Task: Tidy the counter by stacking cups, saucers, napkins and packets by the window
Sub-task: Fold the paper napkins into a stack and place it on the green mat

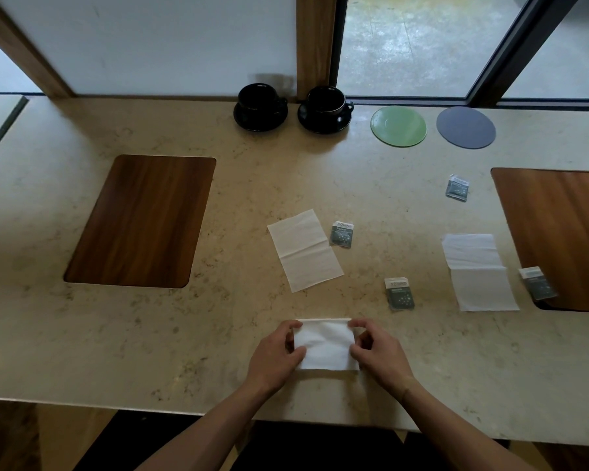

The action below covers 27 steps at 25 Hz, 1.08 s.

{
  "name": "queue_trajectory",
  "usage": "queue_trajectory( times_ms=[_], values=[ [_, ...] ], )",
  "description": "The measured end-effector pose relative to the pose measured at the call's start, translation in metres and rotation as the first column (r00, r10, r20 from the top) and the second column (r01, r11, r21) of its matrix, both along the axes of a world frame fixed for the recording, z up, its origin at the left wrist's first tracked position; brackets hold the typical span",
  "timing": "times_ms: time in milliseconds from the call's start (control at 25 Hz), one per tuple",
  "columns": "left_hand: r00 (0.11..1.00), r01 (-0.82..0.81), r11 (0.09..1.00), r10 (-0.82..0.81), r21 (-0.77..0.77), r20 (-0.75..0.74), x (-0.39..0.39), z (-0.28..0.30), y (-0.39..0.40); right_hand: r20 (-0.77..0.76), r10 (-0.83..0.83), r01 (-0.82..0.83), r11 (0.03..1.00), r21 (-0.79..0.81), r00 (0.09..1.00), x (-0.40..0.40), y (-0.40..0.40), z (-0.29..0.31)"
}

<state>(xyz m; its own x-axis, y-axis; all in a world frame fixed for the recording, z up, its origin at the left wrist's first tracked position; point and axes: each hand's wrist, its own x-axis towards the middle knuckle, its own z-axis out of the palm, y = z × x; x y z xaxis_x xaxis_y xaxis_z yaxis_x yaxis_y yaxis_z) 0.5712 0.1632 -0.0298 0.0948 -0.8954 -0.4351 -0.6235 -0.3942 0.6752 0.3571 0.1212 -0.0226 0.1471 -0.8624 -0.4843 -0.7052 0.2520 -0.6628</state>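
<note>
Both hands were at the near edge of the table, holding a folded white napkin flat on it. Left hand pinched the napkin's left edge, thumb on top, fingers curled at the far corner. Right hand pinched the right edge the same way.

Second napkin lay unfolded and skewed at mid-table, a grey packet just beside its right edge. Another packet sat apart, nearer the hands on the right. Third napkin lay further right, half unfolded, with a packet overlapping the edge of the right wooden inset. Fourth packet sat alone, further back.

By the window: two black cups, left cup on a black saucer, right cup on its own saucer. Right of those, a green saucer and a grey saucer, both bare, side by side, not touching. Left wooden inset sat well apart from everything.
</note>
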Motion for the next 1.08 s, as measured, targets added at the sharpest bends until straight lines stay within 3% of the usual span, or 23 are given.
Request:
queue_trajectory(
  times_ms=[280,480,800,1080],
  values=[
    [0.999,0.016,1.0,-0.017,0.006,0.049,0.0,-0.001,0.0,-0.033,0.032,-0.033,0.999,-0.025,0.999,0.0,0.0,-0.005],
    [0.979,0.112,0.994,-0.109,-0.01,0.173,0.006,0.0,-0.001,-0.065,0.018,-0.021,0.999,-0.042,0.998,0.0,-0.001,-0.01],
    [0.903,0.289,0.957,-0.262,-0.028,0.341,0.018,-0.003,-0.004,-0.351,0.104,-0.183,0.963,-0.199,0.931,0.005,0.002,-0.009],
    [0.859,0.378,0.924,-0.325,-0.063,0.395,0.03,-0.007,-0.009,-0.524,0.177,-0.316,0.93,-0.187,0.833,0.006,0.001,-0.004]
  ],
)
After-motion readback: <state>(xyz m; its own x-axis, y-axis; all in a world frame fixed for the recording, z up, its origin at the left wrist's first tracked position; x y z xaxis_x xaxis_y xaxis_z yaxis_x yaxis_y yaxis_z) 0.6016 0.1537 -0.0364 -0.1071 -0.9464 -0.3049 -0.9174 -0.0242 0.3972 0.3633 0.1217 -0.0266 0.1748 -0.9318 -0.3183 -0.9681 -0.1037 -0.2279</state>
